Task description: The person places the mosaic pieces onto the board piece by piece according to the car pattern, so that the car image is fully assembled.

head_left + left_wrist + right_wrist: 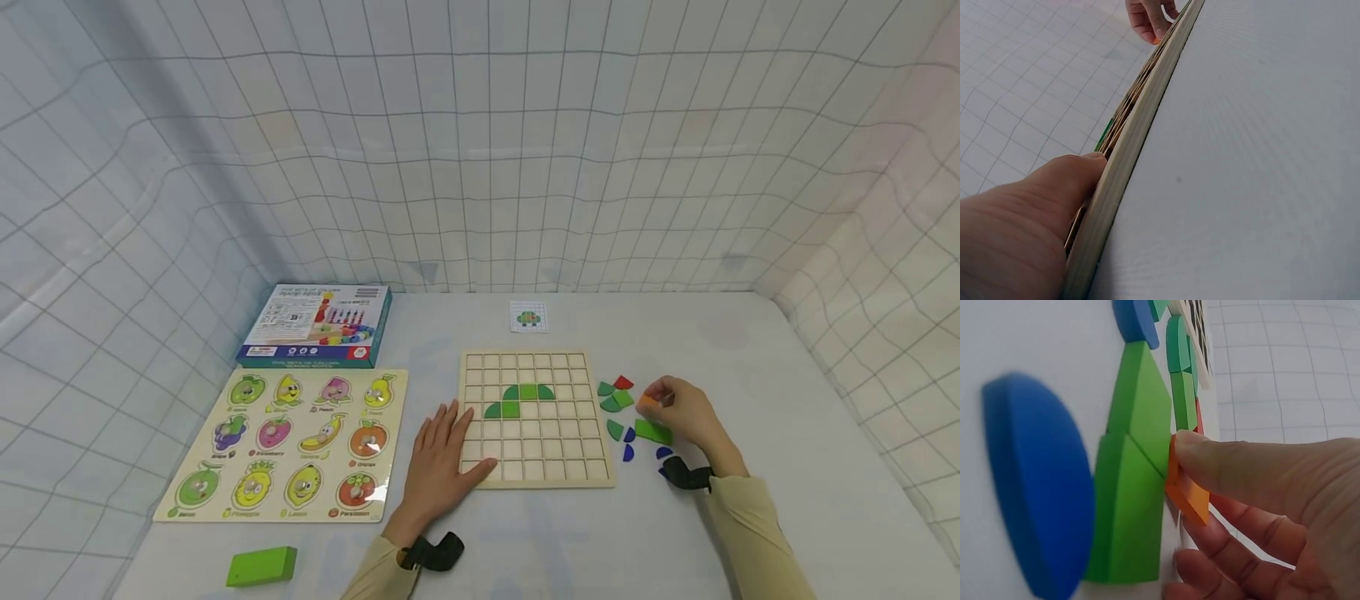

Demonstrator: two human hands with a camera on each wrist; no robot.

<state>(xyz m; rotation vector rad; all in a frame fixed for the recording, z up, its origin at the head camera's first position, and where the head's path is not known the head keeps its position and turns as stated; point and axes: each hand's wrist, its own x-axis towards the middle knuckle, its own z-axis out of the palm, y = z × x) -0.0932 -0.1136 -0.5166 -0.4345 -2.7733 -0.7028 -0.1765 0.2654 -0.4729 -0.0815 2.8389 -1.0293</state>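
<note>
While the left hand [442, 462] lies flat with straight fingers on the lower left corner of the wooden grid board [534, 417], keeping it steady on the counter [787, 400], the right hand [686, 412] is busy at the loose pieces beside the right edge of the board. Its thumb and fingers pinch a small orange piece [1186, 487], which is tilted up from the counter and touches the edge of two green pieces [1132, 469]. A blue half-round piece [1038, 487] lies near them.

On the board, a few green pieces [519, 399] already fill some cells in two rows, like the top of the figure on the small pattern card [528, 317] behind the board. So I judge the step in hand is picking up the orange piece. The next move calls for lifting it clear of the green neighbours, carrying it over the board, and turning it so that it drops into the right cell.
</note>
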